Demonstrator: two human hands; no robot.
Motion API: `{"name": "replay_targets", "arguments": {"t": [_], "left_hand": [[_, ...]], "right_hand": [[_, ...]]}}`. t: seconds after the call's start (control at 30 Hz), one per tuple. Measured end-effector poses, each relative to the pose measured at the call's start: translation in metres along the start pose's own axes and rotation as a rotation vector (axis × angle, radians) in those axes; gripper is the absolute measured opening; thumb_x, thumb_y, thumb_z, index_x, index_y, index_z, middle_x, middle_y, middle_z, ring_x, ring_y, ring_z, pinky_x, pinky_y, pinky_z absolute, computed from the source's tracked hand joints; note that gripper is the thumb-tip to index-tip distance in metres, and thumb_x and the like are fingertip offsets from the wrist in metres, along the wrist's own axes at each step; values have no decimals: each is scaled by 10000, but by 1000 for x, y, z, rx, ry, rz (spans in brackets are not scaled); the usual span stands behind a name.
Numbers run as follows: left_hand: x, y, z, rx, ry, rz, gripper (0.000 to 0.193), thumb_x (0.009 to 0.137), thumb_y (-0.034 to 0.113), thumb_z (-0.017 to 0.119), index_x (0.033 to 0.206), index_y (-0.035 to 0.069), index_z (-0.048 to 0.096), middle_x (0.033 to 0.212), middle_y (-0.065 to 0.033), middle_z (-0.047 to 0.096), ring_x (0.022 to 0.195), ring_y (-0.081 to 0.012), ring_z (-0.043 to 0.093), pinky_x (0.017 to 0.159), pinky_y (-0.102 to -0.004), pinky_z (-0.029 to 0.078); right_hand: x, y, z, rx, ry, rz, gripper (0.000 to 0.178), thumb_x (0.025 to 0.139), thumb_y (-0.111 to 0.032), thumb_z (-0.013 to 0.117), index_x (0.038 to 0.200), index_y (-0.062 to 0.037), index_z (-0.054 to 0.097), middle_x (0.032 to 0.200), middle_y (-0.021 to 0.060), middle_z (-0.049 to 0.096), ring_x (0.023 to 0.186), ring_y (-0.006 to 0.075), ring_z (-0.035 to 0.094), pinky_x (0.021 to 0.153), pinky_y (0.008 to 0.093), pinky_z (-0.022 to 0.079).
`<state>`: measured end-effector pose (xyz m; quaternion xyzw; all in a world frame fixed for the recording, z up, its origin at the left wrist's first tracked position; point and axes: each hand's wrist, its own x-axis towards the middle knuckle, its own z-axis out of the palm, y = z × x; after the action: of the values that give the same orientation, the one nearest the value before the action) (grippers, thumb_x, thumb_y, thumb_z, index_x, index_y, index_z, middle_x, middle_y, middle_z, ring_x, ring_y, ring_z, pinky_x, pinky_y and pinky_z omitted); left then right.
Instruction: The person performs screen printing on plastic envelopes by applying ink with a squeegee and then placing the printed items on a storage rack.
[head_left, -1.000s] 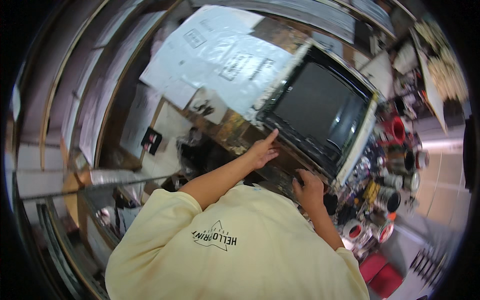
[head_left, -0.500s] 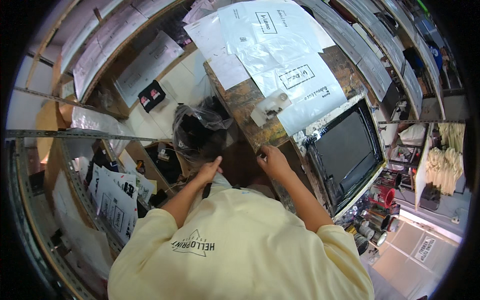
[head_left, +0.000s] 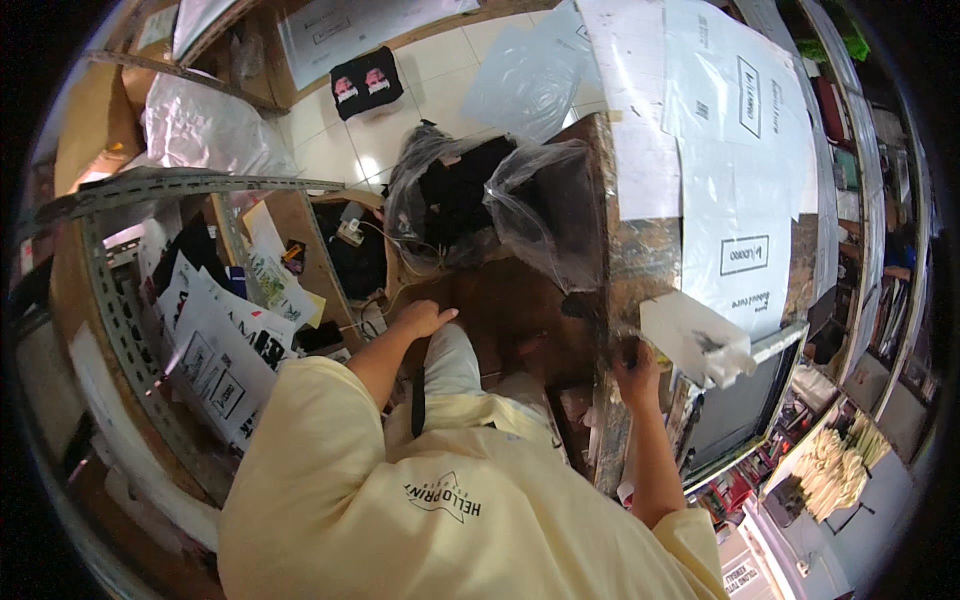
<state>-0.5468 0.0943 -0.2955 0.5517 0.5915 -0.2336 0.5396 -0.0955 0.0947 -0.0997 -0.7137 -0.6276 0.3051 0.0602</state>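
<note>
My left hand [head_left: 427, 318] is just above my left thigh, its fingers pointing inward and mostly hidden from above. Beside the worn wooden table edge [head_left: 603, 300], my right hand [head_left: 637, 375] is closed, fingers curled around something small and dark that I cannot make out. Just past that hand, a whitish translucent piece with dark smears [head_left: 697, 338] lies at the table's near corner. Printed pale plastic sheets [head_left: 735, 190] cover the tabletop. To the right of my right hand is a dark framed screen [head_left: 735, 425].
Clear plastic bags holding black fabric [head_left: 460, 195] stand ahead on the floor. A folded black garment with pink prints [head_left: 366, 83] lies on the tiles. At left, a metal-edged shelf [head_left: 200, 183] holds printed papers [head_left: 215, 360]. Pale gloves or cloths [head_left: 825, 470] hang at right.
My view has turned left, so the table now sits further right. My right hand has moved to the table's edge by the smeared piece. The left hand stays near my thigh.
</note>
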Motion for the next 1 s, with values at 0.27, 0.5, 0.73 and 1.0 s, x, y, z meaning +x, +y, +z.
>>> {"name": "replay_targets", "arguments": {"t": [0.27,0.5,0.73,1.0], "left_hand": [[151,-34,-10,-359,143,-78,724,947,609,595,1342,3,610,1324,-255,611,1257,-415,575,1071,-479,457],[244,-29,-61,-435,475,-92,826,919,552,692,1478,-11,460,1522,-284,407,1357,-444,476,1128,-466,419],[358,-51,-108,-399,498,34,908,881,522,757,1506,-38,411,1535,-280,387,1411,-429,420,1165,-459,388],[431,-111,-138,-145,498,-81,882,827,607,763,1547,204,450,1584,-308,298,1427,-467,392,1181,-504,371]], "right_hand": [[4,-28,-11,-6,-80,180,315,801,-94,773,1068,-2,634,931,153,683,839,319,665,770,385,526],[11,-43,-15,-27,-154,318,412,766,-54,805,1137,-30,629,962,131,659,867,312,641,772,397,513],[14,-51,-16,-93,-160,379,488,714,-86,878,1128,-32,626,965,100,635,835,272,604,765,396,496],[3,-45,-13,-36,-178,555,578,750,-111,810,1238,38,539,1008,117,588,922,282,574,831,387,478]]}}
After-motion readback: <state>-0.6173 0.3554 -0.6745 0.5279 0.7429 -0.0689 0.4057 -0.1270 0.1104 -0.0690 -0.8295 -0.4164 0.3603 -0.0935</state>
